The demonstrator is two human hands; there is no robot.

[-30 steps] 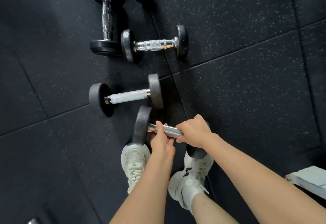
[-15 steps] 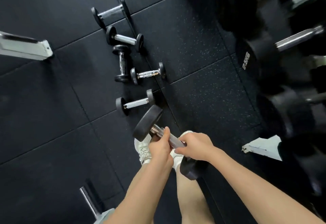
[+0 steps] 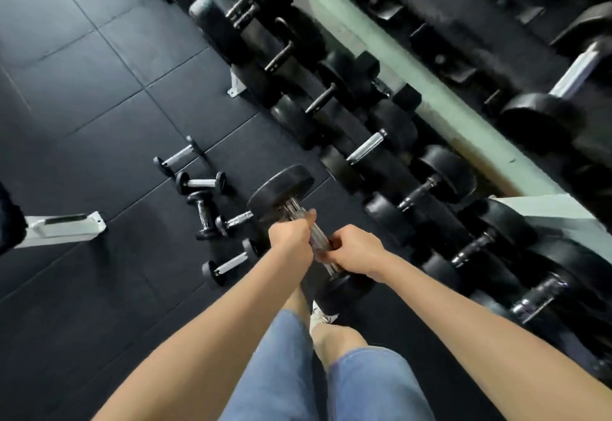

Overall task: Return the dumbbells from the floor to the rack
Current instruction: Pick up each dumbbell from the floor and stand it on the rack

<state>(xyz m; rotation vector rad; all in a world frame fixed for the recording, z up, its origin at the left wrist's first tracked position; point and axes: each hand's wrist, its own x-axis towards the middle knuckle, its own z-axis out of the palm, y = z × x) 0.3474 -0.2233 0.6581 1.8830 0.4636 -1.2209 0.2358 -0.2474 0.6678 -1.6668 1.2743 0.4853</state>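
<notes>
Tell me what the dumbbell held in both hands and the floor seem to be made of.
Black round-headed dumbbell with a silver handle: heads look like matte rubber or coated metal, with a dull sheen; the handle looks like bright chromed steel, as it glints. Dark tiled floor: probably rubber matting, matte, with straight seams.

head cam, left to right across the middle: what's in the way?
white metal foot → floor dumbbells → left hand → right hand → rack. Both hands grip the held dumbbell; it spans them, so it is left unranked.
</notes>
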